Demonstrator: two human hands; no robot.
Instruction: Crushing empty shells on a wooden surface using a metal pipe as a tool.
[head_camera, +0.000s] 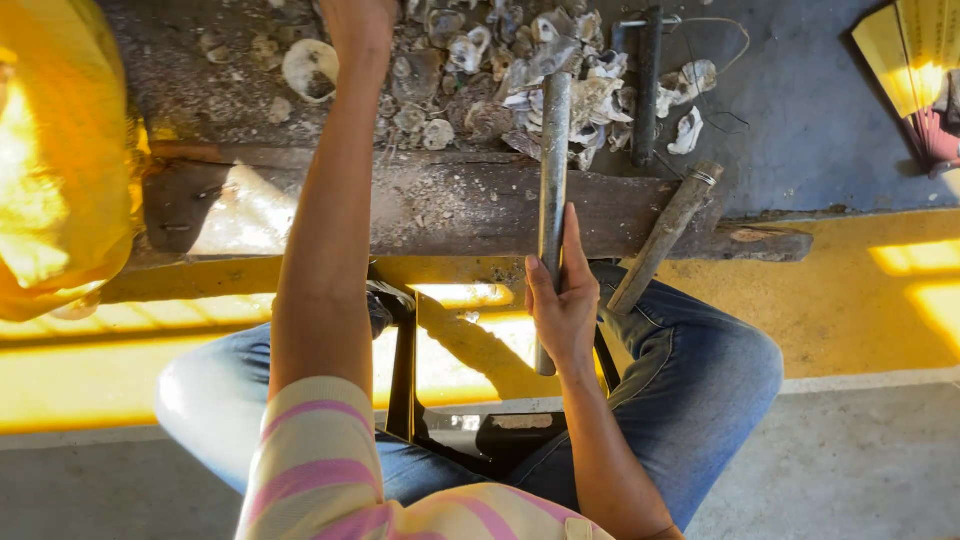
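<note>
1 yellow bag (55, 160) lies at far left. Left hand (358, 22) reaches into the shell pile (520, 70); its grip cannot be told. Right hand (562, 300) is closed around 1 metal bar (552, 170), upright against the wooden beam (450, 210). 1 wooden handle (665, 238) leans beside it.

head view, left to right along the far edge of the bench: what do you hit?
Yellow bag → large round shell → left hand, reaching into the shell pile → grey metal bar held by right hand → dark rod → wooden handle → folding fan.
</note>
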